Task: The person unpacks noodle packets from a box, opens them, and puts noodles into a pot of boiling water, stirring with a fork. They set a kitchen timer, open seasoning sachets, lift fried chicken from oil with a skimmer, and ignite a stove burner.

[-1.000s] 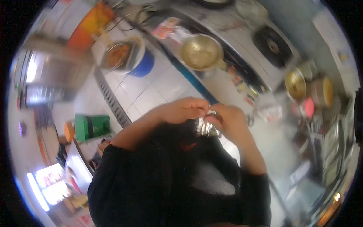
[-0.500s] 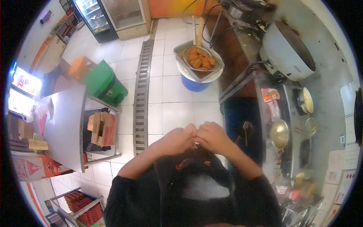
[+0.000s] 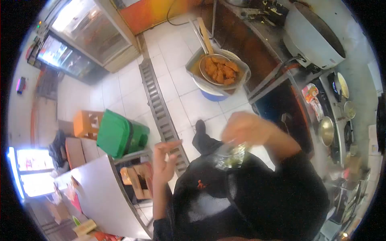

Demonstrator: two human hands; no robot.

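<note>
My right hand (image 3: 247,128) is closed, somewhat blurred, in front of my body. From it hangs a small clear plastic bag (image 3: 232,156) with something greenish inside, against my dark apron (image 3: 209,193). To the left, my left hand (image 3: 164,160) is raised with its fingers apart, between the apron and the floor drain grate (image 3: 155,94); a small pale spot by its fingers is too unclear to name. Beyond both hands, fried pieces (image 3: 219,71) lie in a round strainer (image 3: 204,72) set in a metal tray (image 3: 193,66) on a blue bucket (image 3: 213,96).
A green bin (image 3: 114,134) and an orange stool (image 3: 85,123) stand left. Nearer is a metal table (image 3: 100,197) with a cardboard box (image 3: 140,180) below. At right, a counter holds a large pot (image 3: 311,38) and a pan (image 3: 326,131). Glass-door fridges (image 3: 94,30) stand at the back.
My hands, together before, are now apart. The left has moved left and opened; the right has moved right with the plastic bag, now visible. The view has turned, and a foot shows.
</note>
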